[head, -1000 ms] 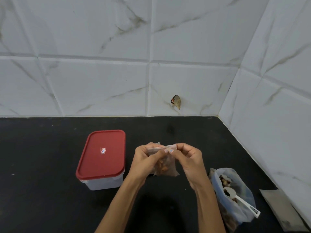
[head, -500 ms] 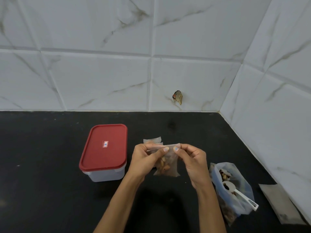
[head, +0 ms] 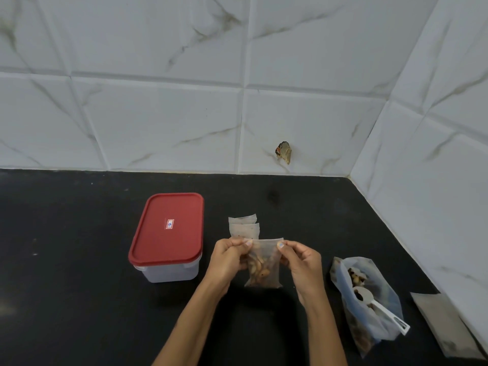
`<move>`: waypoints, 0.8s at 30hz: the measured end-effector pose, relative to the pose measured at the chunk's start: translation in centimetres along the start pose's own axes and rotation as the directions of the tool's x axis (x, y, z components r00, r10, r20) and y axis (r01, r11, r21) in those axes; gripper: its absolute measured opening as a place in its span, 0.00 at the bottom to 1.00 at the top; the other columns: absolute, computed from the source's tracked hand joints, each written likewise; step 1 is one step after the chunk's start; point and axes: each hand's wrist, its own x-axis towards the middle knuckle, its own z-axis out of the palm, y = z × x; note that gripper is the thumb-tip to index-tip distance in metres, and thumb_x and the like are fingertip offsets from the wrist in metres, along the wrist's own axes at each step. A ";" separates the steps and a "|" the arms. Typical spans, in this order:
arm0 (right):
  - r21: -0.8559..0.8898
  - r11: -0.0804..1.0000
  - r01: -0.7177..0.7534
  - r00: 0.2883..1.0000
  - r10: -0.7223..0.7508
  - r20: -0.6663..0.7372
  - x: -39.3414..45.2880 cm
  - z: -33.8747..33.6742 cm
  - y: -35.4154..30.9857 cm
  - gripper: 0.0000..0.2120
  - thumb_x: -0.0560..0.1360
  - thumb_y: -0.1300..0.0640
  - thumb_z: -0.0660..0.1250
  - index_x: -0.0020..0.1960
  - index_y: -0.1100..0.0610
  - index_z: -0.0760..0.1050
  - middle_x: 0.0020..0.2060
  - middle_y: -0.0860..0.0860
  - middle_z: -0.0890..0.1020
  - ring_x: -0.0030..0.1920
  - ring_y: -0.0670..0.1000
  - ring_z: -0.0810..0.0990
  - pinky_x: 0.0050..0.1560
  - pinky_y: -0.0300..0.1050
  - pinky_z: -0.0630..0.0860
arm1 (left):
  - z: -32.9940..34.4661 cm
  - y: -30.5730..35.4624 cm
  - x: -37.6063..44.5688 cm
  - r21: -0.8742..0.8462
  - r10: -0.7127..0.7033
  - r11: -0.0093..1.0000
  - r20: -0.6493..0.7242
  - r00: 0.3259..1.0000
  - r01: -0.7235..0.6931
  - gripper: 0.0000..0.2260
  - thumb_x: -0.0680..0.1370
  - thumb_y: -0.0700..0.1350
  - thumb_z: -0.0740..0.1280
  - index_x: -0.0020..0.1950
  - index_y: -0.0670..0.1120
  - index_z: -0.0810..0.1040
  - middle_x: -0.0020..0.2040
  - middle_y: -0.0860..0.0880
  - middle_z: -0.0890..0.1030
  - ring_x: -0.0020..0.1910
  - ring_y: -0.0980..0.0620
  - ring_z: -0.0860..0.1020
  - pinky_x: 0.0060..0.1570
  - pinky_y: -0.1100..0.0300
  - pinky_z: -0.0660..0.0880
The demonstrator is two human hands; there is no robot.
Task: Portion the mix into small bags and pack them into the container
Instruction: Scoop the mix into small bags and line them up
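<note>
Head view: left hand [head: 229,256] and right hand [head: 301,262] each pinch a top corner of the small bag [head: 264,262], holding it above the dark surface [head: 79,299], between the container [head: 166,237] and the mix bag [head: 367,305]. Step looks like sealing: keep the top edge taut and level, press along the full strip, mix kept low. Bag hangs upright, long axis vertical, mouth up. Container lid on. Spare bags [head: 243,225] lie just behind.

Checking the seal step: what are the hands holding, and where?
Both hands, left and right, pinch one small bag of mix at its top corners.
</note>
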 end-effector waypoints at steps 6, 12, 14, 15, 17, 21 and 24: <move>0.059 0.991 -0.119 0.990 0.123 -0.071 1.0 1.4 2.2 0.05 0.75 0.62 0.68 0.42 0.60 0.82 0.37 0.56 0.85 0.42 0.55 0.83 0.48 0.54 0.80 | -0.5 -1.7 1.2 0.040 -0.028 0.999 -0.148 0.989 0.034 0.08 0.78 0.39 0.66 0.45 0.38 0.83 0.45 0.39 0.83 0.44 0.46 0.84 0.43 0.53 0.82; -0.041 0.991 -0.126 0.989 0.123 -0.087 2.1 2.6 3.1 0.08 0.76 0.61 0.66 0.41 0.57 0.81 0.38 0.54 0.85 0.43 0.54 0.84 0.45 0.47 0.81 | -1.1 -3.1 2.3 0.173 0.056 0.985 -0.312 0.948 -0.002 0.06 0.75 0.45 0.71 0.38 0.47 0.84 0.45 0.44 0.83 0.45 0.48 0.83 0.49 0.47 0.80; -0.120 0.987 -0.109 0.991 0.098 -0.093 2.5 2.9 3.3 0.09 0.76 0.59 0.65 0.39 0.53 0.81 0.38 0.54 0.84 0.43 0.53 0.83 0.46 0.49 0.81 | -1.0 -3.4 2.6 0.199 0.089 0.980 -0.348 0.933 -0.019 0.10 0.75 0.44 0.70 0.33 0.49 0.83 0.38 0.50 0.84 0.43 0.51 0.83 0.53 0.47 0.79; -0.155 0.983 -0.103 0.991 0.088 -0.098 2.8 3.0 3.5 0.10 0.76 0.58 0.65 0.38 0.52 0.80 0.37 0.55 0.84 0.43 0.54 0.83 0.47 0.51 0.81 | -0.9 -3.4 2.6 0.216 0.104 0.976 -0.362 0.926 -0.025 0.12 0.76 0.43 0.69 0.32 0.49 0.82 0.36 0.52 0.83 0.42 0.53 0.82 0.53 0.48 0.78; -0.216 0.972 -0.091 0.991 0.068 -0.112 3.3 3.3 3.8 0.10 0.76 0.57 0.65 0.38 0.52 0.80 0.38 0.54 0.83 0.44 0.54 0.83 0.49 0.52 0.80 | -0.8 -3.6 2.9 0.274 0.144 0.961 -0.372 0.917 -0.039 0.13 0.77 0.41 0.66 0.32 0.45 0.81 0.35 0.52 0.82 0.42 0.54 0.81 0.52 0.48 0.78; -0.345 0.938 -0.041 0.992 -0.002 -0.123 3.7 4.0 3.9 0.08 0.77 0.57 0.63 0.46 0.55 0.81 0.40 0.46 0.82 0.44 0.46 0.81 0.44 0.40 0.77 | -1.0 -4.5 3.9 0.359 0.141 0.933 -0.408 0.902 0.016 0.12 0.79 0.44 0.63 0.37 0.45 0.79 0.41 0.44 0.81 0.43 0.49 0.80 0.49 0.51 0.78; -0.419 0.908 -0.026 0.990 -0.036 -0.139 3.9 4.2 4.0 0.08 0.77 0.57 0.63 0.49 0.54 0.81 0.40 0.46 0.79 0.41 0.41 0.76 0.40 0.31 0.69 | -1.1 -4.6 4.2 0.406 0.148 0.913 -0.417 0.897 0.037 0.11 0.80 0.43 0.61 0.41 0.43 0.79 0.43 0.44 0.80 0.41 0.54 0.77 0.41 0.62 0.71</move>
